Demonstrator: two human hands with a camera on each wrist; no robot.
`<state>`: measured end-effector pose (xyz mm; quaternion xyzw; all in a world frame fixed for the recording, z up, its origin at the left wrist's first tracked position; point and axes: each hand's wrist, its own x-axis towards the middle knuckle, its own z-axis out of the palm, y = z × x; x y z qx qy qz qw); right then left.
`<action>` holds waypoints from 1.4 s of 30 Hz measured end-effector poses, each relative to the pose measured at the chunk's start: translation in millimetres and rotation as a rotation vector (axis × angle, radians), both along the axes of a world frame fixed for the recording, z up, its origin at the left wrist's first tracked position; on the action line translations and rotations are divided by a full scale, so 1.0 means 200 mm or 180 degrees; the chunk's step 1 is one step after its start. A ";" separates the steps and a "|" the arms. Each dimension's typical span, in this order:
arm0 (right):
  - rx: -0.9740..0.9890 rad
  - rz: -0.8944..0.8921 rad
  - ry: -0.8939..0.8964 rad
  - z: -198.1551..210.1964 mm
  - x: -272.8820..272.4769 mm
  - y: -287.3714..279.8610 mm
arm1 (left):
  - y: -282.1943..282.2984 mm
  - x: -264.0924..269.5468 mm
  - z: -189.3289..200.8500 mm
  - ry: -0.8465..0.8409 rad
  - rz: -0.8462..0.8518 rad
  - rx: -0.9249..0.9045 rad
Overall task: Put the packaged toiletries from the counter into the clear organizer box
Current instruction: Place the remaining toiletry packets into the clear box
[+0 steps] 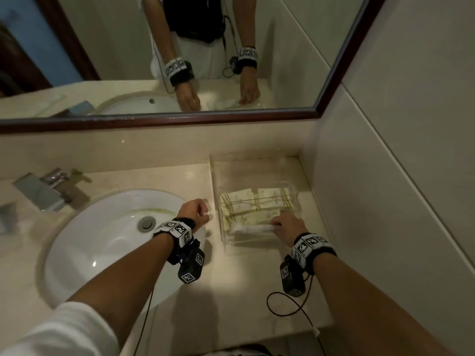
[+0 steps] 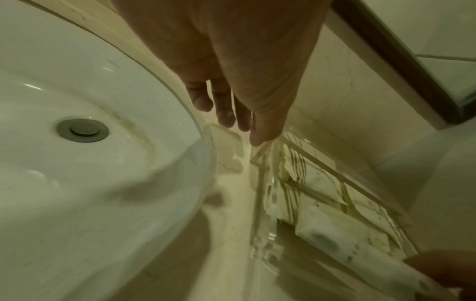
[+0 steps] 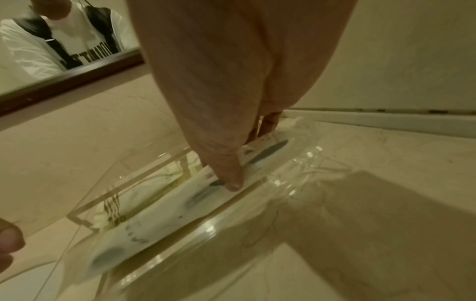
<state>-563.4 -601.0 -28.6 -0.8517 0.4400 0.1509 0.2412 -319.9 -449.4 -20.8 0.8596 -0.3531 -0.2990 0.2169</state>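
The clear organizer box [image 1: 213, 181] stands on the beige counter [image 1: 244, 291] to the right of the sink, near the wall corner. Several yellowish packets [image 1: 241, 201] lie flat inside it. My right hand [image 1: 276, 224] reaches into the box's near side. Its thumb and fingers [image 3: 233, 181] pinch one end of a long white packet [image 3: 159, 213], which lies along the front wall [image 3: 206, 234]. That packet [image 2: 347, 248] also shows in the left wrist view. My left hand [image 1: 204, 210] hangs relaxed beside the box's left wall [image 2: 265, 203], holding nothing, with its thumb tip at the box's corner.
A white oval sink [image 1: 108, 240] with a drain sits at left, and a chrome faucet [image 1: 43, 191] stands behind it. A framed mirror [image 1: 180, 119] runs along the back. A tiled wall [image 1: 385, 176] bounds the counter on the right. A black cable [image 1: 290, 301] loops near the counter's front edge.
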 end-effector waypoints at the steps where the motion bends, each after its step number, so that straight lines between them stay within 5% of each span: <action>1: 0.0033 -0.0006 0.0037 -0.02 0.00 0.00 | 0.01 0.01 0.00 0.0013 0.0034 -0.0009; 10: 0.0278 0.0031 -0.0132 -0.10 0.04 0.02 | 0.07 0.06 -0.01 0.0007 0.0231 0.0030; 17: 0.0484 -0.0272 -0.0815 -0.07 0.05 0.06 | 0.08 0.06 0.02 -0.0047 0.0187 0.0007; 30: 0.0249 -0.0037 -0.0468 0.03 0.11 0.17 | 0.25 0.09 0.10 -0.0014 0.0319 -0.0065; 42: 0.0220 0.0275 -0.0937 0.22 0.55 0.42 | 0.62 0.34 0.12 -0.0042 0.0573 -0.0341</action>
